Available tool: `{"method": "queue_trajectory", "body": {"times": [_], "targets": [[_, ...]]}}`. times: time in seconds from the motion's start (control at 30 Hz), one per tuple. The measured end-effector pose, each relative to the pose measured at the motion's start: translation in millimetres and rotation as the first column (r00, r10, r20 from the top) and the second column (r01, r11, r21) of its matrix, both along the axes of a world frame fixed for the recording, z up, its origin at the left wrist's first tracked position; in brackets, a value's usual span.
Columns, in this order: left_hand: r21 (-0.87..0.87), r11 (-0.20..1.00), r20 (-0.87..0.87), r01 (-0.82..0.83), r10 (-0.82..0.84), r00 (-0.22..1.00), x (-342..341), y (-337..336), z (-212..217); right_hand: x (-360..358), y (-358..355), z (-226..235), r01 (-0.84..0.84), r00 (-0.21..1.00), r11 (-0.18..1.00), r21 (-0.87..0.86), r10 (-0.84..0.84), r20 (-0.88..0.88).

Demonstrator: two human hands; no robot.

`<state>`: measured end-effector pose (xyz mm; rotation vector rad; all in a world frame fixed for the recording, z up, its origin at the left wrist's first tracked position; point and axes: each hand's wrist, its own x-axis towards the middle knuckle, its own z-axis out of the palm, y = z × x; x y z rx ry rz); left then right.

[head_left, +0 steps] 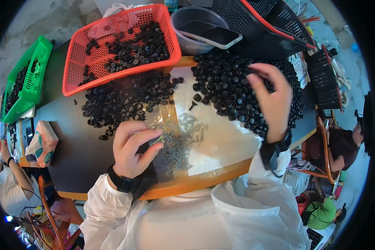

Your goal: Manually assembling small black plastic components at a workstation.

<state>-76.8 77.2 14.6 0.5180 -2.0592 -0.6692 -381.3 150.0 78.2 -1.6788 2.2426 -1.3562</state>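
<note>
Beside a heap of small silver screws (177, 150), my left hand (133, 148) hovers with its fingers curled. Its thumb and index fingertips are apart, and nothing shows between them. My right hand (275, 98) reaches over a large pile of small round black plastic caps (227, 79), thumb and index finger slightly spread, with nothing visible in them. On the white sheet (212, 146) near that pile lies a black piece with a thin stem (192, 105). Another pile, of black ring-like plastic parts (125, 98), spreads in front of the red basket.
A red basket (121, 75) holding black parts stands at the back left. Behind the caps are a clear round tub (183, 18) with a phone (212, 33) across it and a black basket (262, 37). A green basket (37, 79) and tissue pack (43, 141) lie left. Other people sit nearby.
</note>
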Motion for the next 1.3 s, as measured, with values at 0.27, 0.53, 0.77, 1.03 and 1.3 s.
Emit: {"method": "queue_trajectory", "body": {"times": [0.27,0.53,0.77,1.03,1.3], "targets": [[-0.015,0.997,0.141,-0.077,0.078,0.987,-11.7,-1.9,1.3,-73.5,19.0,-4.6,0.274,0.824,0.962,-0.013,-0.242,-0.513],[-0.062,0.995,0.344,-0.075,0.092,0.935,-5.3,-10.2,-5.3,60.4,-34.2,-33.4,-0.349,0.862,0.924,0.156,0.382,-0.334],[-0.111,0.994,0.318,-0.019,0.053,0.946,-3.1,-20.5,-11.3,88.7,-63.3,-58.2,-0.298,0.838,0.938,0.175,0.345,-0.422],[-0.050,0.994,0.377,0.097,-0.072,0.923,-2.2,-17.9,-12.2,87.0,-60.4,-63.6,-0.308,0.890,0.943,0.128,0.333,-0.312],[0.015,0.997,0.376,0.070,-0.071,0.924,-5.5,-14.6,-14.5,89.4,-30.7,-56.5,-0.496,0.861,0.862,0.104,0.473,0.189]]}}
